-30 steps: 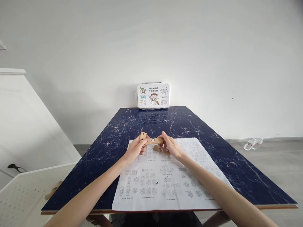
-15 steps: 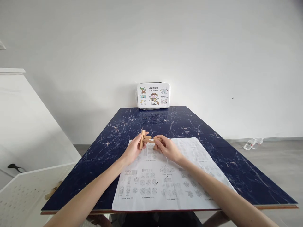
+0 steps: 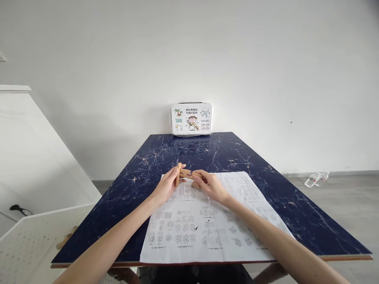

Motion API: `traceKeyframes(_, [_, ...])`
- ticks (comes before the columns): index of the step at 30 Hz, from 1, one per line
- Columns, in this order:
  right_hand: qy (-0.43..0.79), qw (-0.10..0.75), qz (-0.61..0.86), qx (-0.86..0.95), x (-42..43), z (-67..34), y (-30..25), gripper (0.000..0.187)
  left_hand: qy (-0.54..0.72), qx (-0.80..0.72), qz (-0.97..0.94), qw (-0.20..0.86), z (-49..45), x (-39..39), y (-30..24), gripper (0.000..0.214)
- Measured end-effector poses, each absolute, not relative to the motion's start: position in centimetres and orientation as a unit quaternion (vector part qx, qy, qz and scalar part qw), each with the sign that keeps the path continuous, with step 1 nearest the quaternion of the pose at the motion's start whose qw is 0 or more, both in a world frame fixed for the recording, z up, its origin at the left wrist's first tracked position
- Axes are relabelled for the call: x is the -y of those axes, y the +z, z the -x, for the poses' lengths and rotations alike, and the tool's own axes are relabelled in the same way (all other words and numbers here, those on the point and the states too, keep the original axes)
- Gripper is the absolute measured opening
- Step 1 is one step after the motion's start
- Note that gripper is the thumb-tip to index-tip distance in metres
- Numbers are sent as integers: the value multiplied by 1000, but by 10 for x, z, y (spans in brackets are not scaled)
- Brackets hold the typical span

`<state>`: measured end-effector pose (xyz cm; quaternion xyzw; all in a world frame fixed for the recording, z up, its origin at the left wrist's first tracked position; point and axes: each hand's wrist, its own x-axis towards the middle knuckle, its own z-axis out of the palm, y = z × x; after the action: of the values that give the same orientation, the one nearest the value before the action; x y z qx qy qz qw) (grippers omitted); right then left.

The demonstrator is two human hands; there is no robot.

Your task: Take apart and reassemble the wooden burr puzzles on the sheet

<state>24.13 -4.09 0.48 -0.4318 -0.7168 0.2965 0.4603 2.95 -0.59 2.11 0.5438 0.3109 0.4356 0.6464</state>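
My left hand (image 3: 167, 187) is closed on notched wooden puzzle pieces (image 3: 178, 176): one stands upright, and another, with a dark mark on it, crosses it and points right. My right hand (image 3: 212, 186) pinches a further light wooden piece (image 3: 196, 174), its end against the notched end of the marked one. Fingers cover much of that piece, so how far the two fit together is hard to tell. Beneath both hands lies a white instruction sheet (image 3: 189, 252) printed with rows of small diagrams.
The dark blue marbled table (image 3: 130, 173) reaches back to a white wall. A white cartoon-printed case (image 3: 192, 120) stands at its far edge. Lower left is a white perforated basket (image 3: 26, 240) with wooden pieces (image 3: 63, 241) in it. Clear plastic packaging (image 3: 316, 179) lies on the floor at right.
The marked piece has tilted slightly in my left hand, and the gap between it and the piece in my right hand looks smaller. Both arms have hardly moved.
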Motion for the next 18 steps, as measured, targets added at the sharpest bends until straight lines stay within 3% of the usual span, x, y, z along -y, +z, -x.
traceKeyframes(18, [274, 426, 403, 762, 40, -252, 9, 37, 379, -330, -662, 556, -25, 12, 29, 59])
